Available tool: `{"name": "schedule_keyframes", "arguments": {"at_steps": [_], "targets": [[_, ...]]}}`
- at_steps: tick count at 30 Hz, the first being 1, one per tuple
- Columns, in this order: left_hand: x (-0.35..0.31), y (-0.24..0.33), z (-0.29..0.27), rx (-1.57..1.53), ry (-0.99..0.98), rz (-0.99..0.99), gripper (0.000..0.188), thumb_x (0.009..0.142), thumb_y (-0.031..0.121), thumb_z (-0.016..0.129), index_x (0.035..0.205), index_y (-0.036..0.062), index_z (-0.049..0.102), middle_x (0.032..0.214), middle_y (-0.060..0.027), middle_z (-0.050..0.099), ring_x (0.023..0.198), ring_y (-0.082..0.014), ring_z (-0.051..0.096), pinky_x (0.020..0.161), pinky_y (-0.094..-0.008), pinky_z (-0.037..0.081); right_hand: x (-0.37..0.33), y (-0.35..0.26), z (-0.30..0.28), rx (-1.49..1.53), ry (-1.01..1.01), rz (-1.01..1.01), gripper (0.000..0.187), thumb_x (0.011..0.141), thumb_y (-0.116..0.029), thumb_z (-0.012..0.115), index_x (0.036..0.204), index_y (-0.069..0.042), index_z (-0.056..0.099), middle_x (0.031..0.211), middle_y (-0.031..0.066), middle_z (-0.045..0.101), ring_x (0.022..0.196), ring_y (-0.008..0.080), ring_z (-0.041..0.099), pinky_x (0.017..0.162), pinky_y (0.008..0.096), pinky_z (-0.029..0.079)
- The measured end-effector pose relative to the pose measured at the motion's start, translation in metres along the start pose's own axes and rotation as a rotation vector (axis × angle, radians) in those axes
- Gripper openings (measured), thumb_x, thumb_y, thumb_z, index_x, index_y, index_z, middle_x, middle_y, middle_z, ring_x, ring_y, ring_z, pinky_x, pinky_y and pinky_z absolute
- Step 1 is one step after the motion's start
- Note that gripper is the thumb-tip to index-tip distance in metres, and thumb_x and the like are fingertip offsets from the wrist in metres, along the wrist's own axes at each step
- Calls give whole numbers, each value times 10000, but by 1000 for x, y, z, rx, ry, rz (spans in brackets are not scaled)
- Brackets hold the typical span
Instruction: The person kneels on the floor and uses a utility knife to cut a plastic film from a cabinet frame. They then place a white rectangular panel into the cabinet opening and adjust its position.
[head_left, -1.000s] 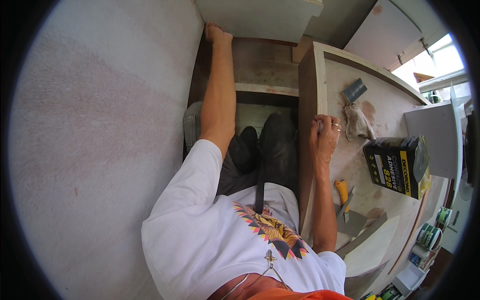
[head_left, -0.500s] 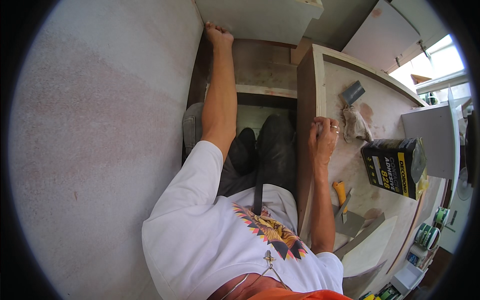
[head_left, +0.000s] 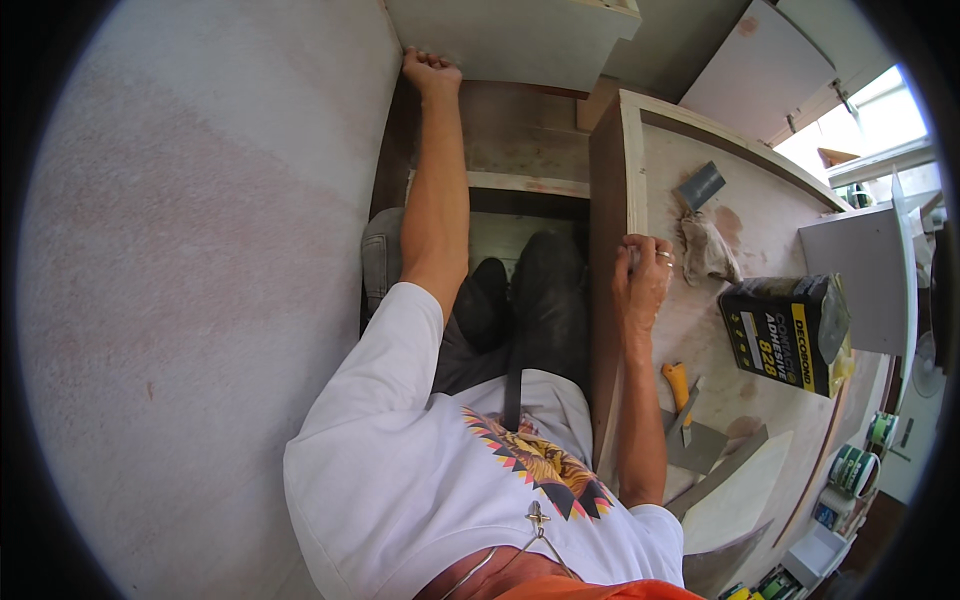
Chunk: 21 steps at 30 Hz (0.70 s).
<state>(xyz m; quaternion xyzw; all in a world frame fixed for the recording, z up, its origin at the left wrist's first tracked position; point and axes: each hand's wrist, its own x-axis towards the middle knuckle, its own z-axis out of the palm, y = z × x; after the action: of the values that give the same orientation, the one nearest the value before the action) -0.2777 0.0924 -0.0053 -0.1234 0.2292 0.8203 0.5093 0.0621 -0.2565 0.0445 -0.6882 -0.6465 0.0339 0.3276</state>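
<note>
My left arm stretches forward, and its hand [head_left: 432,75] meets the lower edge of a pale grey panel [head_left: 510,45] in the far corner. The fingers there are curled in; whether anything is between them and the panel is hidden. To the right, my right hand [head_left: 642,290], with rings on a finger, is closed over the top edge of a wooden cabinet side [head_left: 607,190]. Its fingers bend over that edge beside the thumb. A crumpled pale cloth [head_left: 708,250] and a grey scraper blade [head_left: 702,186] lie a little to the right of this hand.
A black and yellow adhesive can [head_left: 775,335] stands on the cabinet board. Nearer lie an orange-handled knife [head_left: 677,385] and a grey flat plate [head_left: 700,448]. A large pale board [head_left: 200,300] fills the left side. My legs [head_left: 545,300] are in the gap between.
</note>
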Motion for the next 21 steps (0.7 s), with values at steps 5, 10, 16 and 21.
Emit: {"name": "schedule_keyframes", "arguments": {"at_steps": [5, 10, 16, 21], "targets": [[1, 0, -2, -49, -14, -8, 172, 968, 263, 617, 830, 221, 523, 806, 89, 452, 790, -120, 448, 874, -377, 350, 1, 0, -1, -1, -11, 7, 161, 892, -99, 693, 1052, -109, 677, 1088, 119, 597, 1034, 334, 583, 868, 476, 460], [4, -2, -8, -28, -54, 28, 132, 954, 245, 616, 844, 235, 543, 855, 93, 461, 832, -119, 448, 894, -374, 348, 0, -2, -1, -2, -3, -3, 160, 894, -96, 693, 1053, -105, 675, 1082, 121, 594, 1032, 330, 583, 865, 473, 459], [8, 1, -7, -6, -21, 40, 112, 949, 250, 616, 858, 224, 556, 893, 89, 484, 868, -119, 465, 869, -354, 364, 0, -2, 0, 11, 4, -6, 165, 889, -94, 696, 1052, -106, 673, 1084, 125, 594, 1031, 335, 584, 868, 476, 463], [9, 0, -4, 20, 60, -23, 138, 904, 225, 614, 1007, 316, 625, 832, 117, 507, 737, -65, 465, 656, -235, 344, 0, 1, 2, -2, 9, -15, 168, 886, -99, 700, 1051, -107, 673, 1082, 125, 595, 1028, 340, 584, 867, 479, 464]]}}
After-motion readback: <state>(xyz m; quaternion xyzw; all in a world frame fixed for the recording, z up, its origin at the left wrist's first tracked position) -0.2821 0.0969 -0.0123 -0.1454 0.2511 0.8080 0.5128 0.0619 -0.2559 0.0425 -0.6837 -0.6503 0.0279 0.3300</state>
